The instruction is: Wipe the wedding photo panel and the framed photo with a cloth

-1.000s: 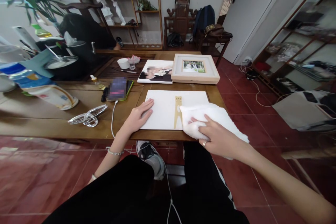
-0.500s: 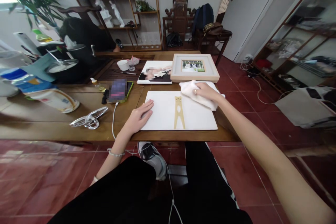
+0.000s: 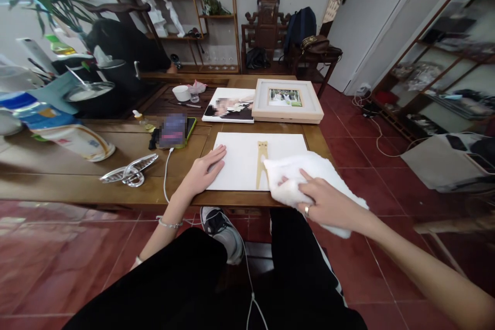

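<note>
A white rectangular panel (image 3: pixel 237 165) lies flat at the table's front edge. On it rests a flat yellowish piece (image 3: pixel 262 157) with two legs and small ears, part of its right leg covered by cloth. My left hand (image 3: pixel 207 167) lies on the panel's left side, fingers stretched out and flat. In my right hand (image 3: pixel 323 198) is a white cloth (image 3: pixel 297 167), bunched under the fingers. That cloth covers the panel's front right corner and hangs past the table edge.
Behind the panel lie a framed photo (image 3: pixel 288 113) and a photo print (image 3: pixel 228 113). To the left are a phone (image 3: pixel 172 130) with a white cable, a clear hair claw (image 3: pixel 133 171), a dropper bottle (image 3: pixel 144 122) and a large bottle (image 3: pixel 65 131). A white cup (image 3: pixel 181 93) stands farther back.
My right hand has drawn the cloth from the panel's back right corner toward me, to the front right corner and table edge. My left hand stays in place.
</note>
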{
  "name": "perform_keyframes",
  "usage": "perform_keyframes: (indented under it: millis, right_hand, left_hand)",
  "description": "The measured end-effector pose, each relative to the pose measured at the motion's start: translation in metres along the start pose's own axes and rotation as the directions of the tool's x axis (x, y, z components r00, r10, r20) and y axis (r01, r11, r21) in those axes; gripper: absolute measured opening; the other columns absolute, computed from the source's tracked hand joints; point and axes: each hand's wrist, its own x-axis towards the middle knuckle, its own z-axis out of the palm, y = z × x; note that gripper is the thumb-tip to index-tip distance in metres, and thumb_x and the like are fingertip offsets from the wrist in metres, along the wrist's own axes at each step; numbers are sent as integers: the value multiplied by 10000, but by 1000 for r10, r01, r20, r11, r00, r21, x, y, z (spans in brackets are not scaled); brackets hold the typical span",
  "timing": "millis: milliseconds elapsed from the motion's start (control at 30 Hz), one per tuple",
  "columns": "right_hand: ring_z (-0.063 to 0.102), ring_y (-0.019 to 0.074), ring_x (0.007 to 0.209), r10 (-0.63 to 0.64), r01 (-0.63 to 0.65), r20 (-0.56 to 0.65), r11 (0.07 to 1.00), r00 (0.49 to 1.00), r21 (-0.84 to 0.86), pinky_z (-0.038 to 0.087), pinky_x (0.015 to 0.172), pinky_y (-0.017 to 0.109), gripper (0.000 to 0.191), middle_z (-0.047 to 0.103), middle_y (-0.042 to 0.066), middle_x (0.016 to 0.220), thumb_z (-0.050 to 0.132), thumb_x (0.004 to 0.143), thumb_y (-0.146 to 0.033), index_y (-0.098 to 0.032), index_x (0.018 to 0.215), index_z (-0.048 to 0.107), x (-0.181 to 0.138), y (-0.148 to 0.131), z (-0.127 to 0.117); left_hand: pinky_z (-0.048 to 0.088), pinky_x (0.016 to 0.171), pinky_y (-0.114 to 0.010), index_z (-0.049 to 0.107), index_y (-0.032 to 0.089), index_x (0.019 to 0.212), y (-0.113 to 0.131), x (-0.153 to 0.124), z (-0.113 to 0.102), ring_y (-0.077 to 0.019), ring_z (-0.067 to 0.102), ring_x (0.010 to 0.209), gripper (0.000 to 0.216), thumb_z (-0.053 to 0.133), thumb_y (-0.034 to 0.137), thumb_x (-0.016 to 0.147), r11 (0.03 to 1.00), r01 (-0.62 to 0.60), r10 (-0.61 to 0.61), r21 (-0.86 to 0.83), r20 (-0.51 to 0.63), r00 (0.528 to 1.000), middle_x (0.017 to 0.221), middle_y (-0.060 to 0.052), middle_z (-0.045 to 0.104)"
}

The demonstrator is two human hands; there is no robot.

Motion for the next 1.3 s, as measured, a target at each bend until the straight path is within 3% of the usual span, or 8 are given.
perform_keyframes:
  millis: [133, 367, 567, 733, 933, 1033, 1167, 1300]
  right_hand:
    - [607, 281, 996, 20, -20, 13, 1000, 1000, -4, 412, 807, 333, 195, 589, 53, 698, 476, 799, -211, -244, 616, 418, 0, -4, -2]
    - [567, 224, 751, 53, -55, -230, 998, 972, -4, 363, 666, 301, 146, 601, 62, 720, 486, 768, -250, -215, 631, 451, 93, 43, -20]
    - [582, 230, 789, 58, -62, -336, 998, 940, 0, 372, 678, 303, 127, 657, 90, 835, 426, 811, -223, -200, 719, 511, 147, 40, -18]
    - [618, 261, 813, -17, -1, -308, 998, 951, -60, 382, 891, 387, 146, 665, 68, 740, 464, 807, -193, -216, 666, 493, 125, 17, 5]
    - [446, 313, 1331, -363, 351, -174, 932, 916, -93, 170, 1113, 601, 129, 587, 158, 1345, 492, 739, -88, -203, 733, 551, 57, -6, 30]
    - [388, 299, 1379, -445, 438, -102, 895, 890, -78, 142, 1134, 603, 127, 542, 170, 1394, 509, 731, -86, -200, 708, 560, 45, -9, 28]
    - [547, 288, 1220, -375, 361, -89, 922, 923, -142, 243, 1116, 498, 139, 660, 146, 1233, 496, 782, -122, -188, 773, 619, 69, -4, 14]
    - [614, 292, 951, -208, 168, -140, 953, 968, -254, 400, 894, 384, 165, 708, 119, 887, 487, 811, -201, -153, 817, 645, 116, 4, 0]
  left_hand:
    - [301, 1166, -467, 597, 140, 1301, -1, 0, 0, -249, 449, 1346, 460, 473, 419, 957, 1000, 3, -3, 4, 2, 1000, 1401, -113, 524]
    - [310, 1162, -468, 600, 125, 1295, 1, 0, 0, -250, 452, 1344, 461, 479, 413, 956, 1000, -2, 2, -3, -4, 1000, 1394, -124, 530]
    - [309, 1165, -456, 597, 138, 1299, 2, 0, -1, -241, 450, 1345, 454, 475, 411, 957, 1000, 7, -7, 7, 2, 1000, 1398, -113, 528]
    - [309, 1166, -456, 598, 123, 1296, 1, 0, -1, -247, 452, 1344, 462, 480, 411, 955, 1000, 4, -4, -3, -2, 1000, 1398, -122, 526]
    - [305, 1167, -467, 595, 154, 1301, -1, 0, 1, -237, 447, 1349, 446, 476, 406, 953, 1000, 9, -9, -8, -4, 1000, 1406, -100, 521]
    - [304, 1170, -463, 597, 152, 1299, -1, 0, 1, -234, 444, 1350, 446, 475, 404, 953, 1000, 12, -12, -8, 0, 1000, 1407, -102, 520]
    - [303, 1170, -474, 597, 154, 1300, 1, 0, 0, -239, 445, 1349, 451, 474, 415, 952, 1000, 21, -21, -3, 5, 1000, 1407, -101, 519]
    - [294, 1173, -477, 596, 160, 1302, 2, 0, -1, -241, 440, 1352, 451, 473, 420, 954, 999, 32, -32, -7, 9, 999, 1411, -97, 515]
